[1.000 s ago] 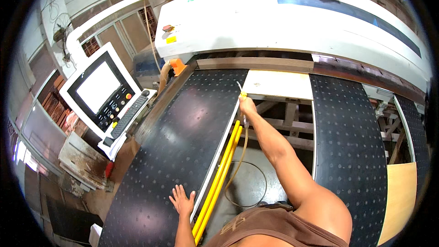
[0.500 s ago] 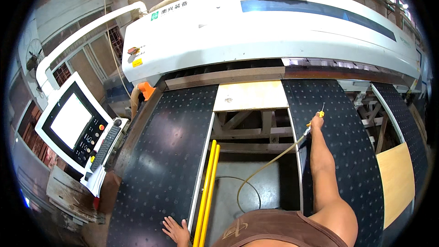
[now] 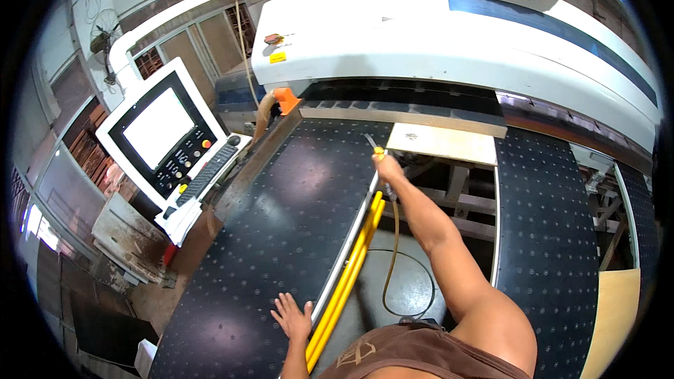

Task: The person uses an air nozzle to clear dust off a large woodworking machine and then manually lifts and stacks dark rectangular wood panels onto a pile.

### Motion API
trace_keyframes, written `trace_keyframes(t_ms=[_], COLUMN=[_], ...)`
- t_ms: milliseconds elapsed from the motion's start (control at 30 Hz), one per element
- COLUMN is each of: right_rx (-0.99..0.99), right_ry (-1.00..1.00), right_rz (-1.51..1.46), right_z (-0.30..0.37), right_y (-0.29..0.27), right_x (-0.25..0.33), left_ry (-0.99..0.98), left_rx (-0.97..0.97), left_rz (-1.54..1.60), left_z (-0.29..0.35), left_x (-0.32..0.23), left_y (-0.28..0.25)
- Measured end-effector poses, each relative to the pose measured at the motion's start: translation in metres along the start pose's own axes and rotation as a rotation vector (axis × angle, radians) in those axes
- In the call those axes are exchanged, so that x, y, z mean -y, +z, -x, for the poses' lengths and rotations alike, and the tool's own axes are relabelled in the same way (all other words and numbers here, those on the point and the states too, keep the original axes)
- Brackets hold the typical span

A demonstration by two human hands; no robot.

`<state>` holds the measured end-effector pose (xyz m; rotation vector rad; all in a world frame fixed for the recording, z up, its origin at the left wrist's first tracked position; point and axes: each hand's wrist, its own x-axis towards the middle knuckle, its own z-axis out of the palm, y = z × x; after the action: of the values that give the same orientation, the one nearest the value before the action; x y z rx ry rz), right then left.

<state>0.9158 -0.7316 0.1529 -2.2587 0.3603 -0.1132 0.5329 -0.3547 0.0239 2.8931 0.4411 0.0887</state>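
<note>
My right hand (image 3: 387,168) grips a yellow air blow gun (image 3: 379,151), its thin nozzle pointing up and left over the far end of the left black table panel (image 3: 281,217). From the gun a yellowish air hose (image 3: 394,253) hangs down through the gap beside the panel and loops near the floor. My left hand (image 3: 293,316) rests flat on the near right edge of the same panel, fingers spread, holding nothing. Small round dots cover the panel. Two yellow rails (image 3: 347,277) run along its right side, close to my left hand.
Beyond the tables stretches a large white machine (image 3: 393,35) with a dark slot under it. A control screen with keyboard (image 3: 165,133) stands at the left. A pale wooden board (image 3: 442,143) bridges the gap at the far end. Another dotted black panel (image 3: 544,238) lies to the right.
My right hand has swung the blow gun left, from the right panel across the gap to the left panel. The view has turned left. My left hand stays flat on the panel edge.
</note>
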Motion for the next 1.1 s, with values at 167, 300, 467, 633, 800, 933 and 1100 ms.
trace_keyframes(t_ms=[167,300,467,633,800,933,1100], right_rx=[0.120,-0.180,0.038,0.526,0.742,0.614,-0.639], right_ry=[-0.042,0.204,0.422,0.386,0.102,-0.106,0.020], right_rz=[-0.035,-0.184,-0.436,-0.152,-0.196,-0.270,0.009], right_z=[0.043,0.074,0.135,0.231,0.205,0.092,-0.101], right_y=[0.045,0.089,0.163,0.304,0.269,0.120,-0.164], right_x=[0.070,0.006,-0.155,-0.184,-0.255,-0.264,-0.307], left_ry=[0.030,0.104,0.172,0.093,0.319,0.375,0.304], left_rx=[0.045,0.045,0.022,0.115,0.287,0.187,0.099], left_rz=[0.088,0.062,0.008,0.009,-0.009,-0.016,-0.099], left_z=[0.005,0.010,0.005,-0.002,-0.049,-0.101,-0.183], left_x=[0.010,0.026,0.010,0.024,-0.066,-0.124,-0.195], left_y=[-0.009,-0.007,0.003,-0.007,0.005,0.038,0.052])
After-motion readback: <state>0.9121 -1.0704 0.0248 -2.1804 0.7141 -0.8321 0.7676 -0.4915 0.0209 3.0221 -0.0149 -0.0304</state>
